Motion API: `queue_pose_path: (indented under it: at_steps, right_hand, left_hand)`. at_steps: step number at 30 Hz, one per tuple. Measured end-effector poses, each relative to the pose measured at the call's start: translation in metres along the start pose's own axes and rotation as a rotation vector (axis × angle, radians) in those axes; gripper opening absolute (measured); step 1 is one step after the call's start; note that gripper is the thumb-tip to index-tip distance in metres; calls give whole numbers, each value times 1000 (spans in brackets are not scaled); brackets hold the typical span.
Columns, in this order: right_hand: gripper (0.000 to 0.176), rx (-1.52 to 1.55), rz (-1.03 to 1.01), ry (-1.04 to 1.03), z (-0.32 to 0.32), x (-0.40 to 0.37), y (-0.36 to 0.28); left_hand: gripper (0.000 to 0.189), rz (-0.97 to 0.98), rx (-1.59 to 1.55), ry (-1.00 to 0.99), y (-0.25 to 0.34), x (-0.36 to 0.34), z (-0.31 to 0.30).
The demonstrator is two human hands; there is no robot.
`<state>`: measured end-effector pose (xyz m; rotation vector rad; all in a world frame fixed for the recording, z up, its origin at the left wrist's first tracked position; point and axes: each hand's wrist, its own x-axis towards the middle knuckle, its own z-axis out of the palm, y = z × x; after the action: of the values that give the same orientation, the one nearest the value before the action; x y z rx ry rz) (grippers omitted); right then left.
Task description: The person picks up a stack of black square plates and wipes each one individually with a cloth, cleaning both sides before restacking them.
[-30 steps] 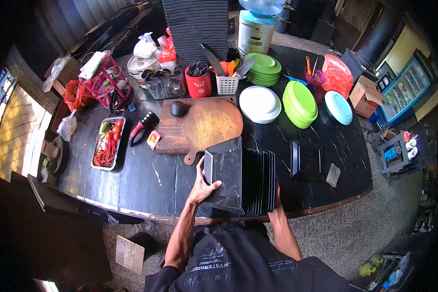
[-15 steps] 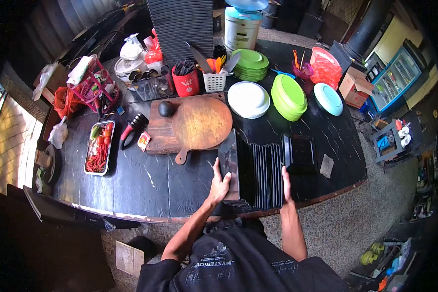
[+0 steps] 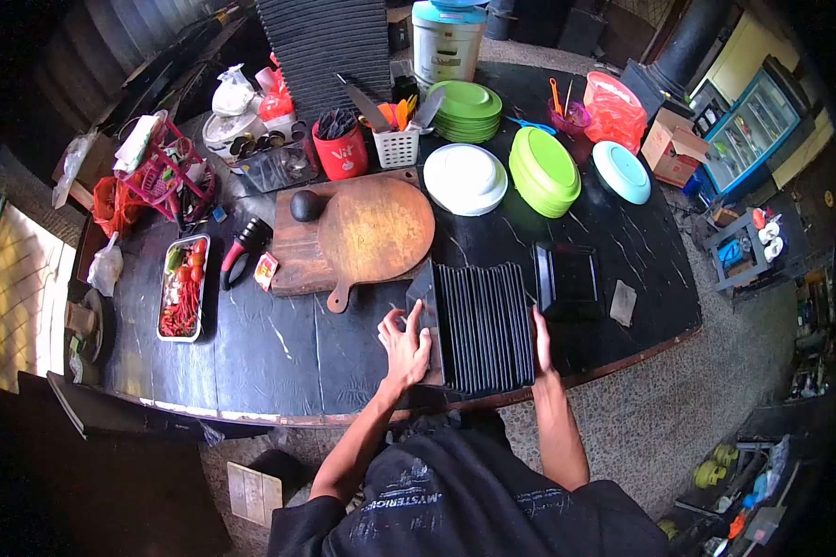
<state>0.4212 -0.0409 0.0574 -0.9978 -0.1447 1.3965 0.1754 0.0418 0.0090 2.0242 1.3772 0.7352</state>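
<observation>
A stack of black square plates [image 3: 485, 325] stands on edge at the table's front, their rims facing up. My left hand [image 3: 405, 348] presses on the left end of the stack, fingers curled and thumb against the outer plate. At the other end, my right hand [image 3: 542, 348] holds the stack with its fingers along the side, so the plates are squeezed between both hands. One more black square plate [image 3: 569, 277] lies flat on the table, just right of the stack.
Behind the stack lie a round wooden board [image 3: 376, 232], a white plate stack [image 3: 465, 179] and green plates [image 3: 544, 172]. A vegetable tray [image 3: 184, 288] is at left. A knife [image 3: 362, 102] sticks up from a white basket [image 3: 397, 148]. The table edge [image 3: 622, 363] is close.
The plate stack has turned so that more rims face up, and its left end has shifted slightly left. My left hand has moved left and its fingers have curled more.
</observation>
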Motion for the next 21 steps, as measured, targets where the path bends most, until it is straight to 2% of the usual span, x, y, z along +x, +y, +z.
queue_pose_path:
  at_steps: [2, 3, 5, 6, 7, 9, 11, 12, 13, 14, 15, 16, 17, 18, 19, 21]
  right_hand:
    - [47, 36, -126, 63, -21, 9, 11]
    - [44, 46, -39, -164, -22, 9, -1]
    - [38, -6, -106, 62, -17, -1, -1]
    - [31, -176, -249, -42, -60, 15, 11]
    - [23, -482, -305, 175, -53, 8, 9]
    - [20, -810, -315, 346, -46, 6, 7]
    - [20, -845, -365, 138, -45, 2, 3]
    - [17, -484, -380, 79, -42, 1, 11]
    - [19, -609, -498, 42, -40, 3, 16]
    - [24, -585, -444, 39, -39, 7, 21]
    - [30, -562, -391, 35, -37, 11, 23]
    - [42, 56, -33, -187, -38, 12, 21]
    - [46, -56, -145, -51, -33, 11, 33]
    - [50, 0, -134, -11, -11, 4, 33]
    - [54, 55, -121, 28, 12, -6, 28]
    - [59, -46, -85, 39, 20, -9, 31]
  left_hand:
    - [51, 37, -67, 51, 7, 4, -2]
    - [51, 32, -67, 50, 8, 3, -2]
    - [41, -10, -314, -52, 10, 6, -2]
    - [41, -13, -314, -57, 14, 4, -3]
    - [40, -22, -282, -58, 21, 2, -7]
    - [36, -39, -218, -55, 33, -1, -16]
    - [42, -91, -253, -130, 43, -6, -33]
    - [49, -38, -310, -172, 50, -10, -45]
    - [56, 14, -367, -213, 51, -12, -54]
    - [73, -1, -392, -295, 46, -16, -62]
    - [73, -7, -390, -293, 38, -20, -65]
    - [79, 54, -469, -315, 28, -24, -65]
    - [86, 116, -549, -336, 17, -29, -66]
    - [104, 65, -684, -422, 6, -33, -70]
    - [104, 61, -685, -417, 7, -38, -72]
    - [119, 193, -595, -445, 13, -49, -83]
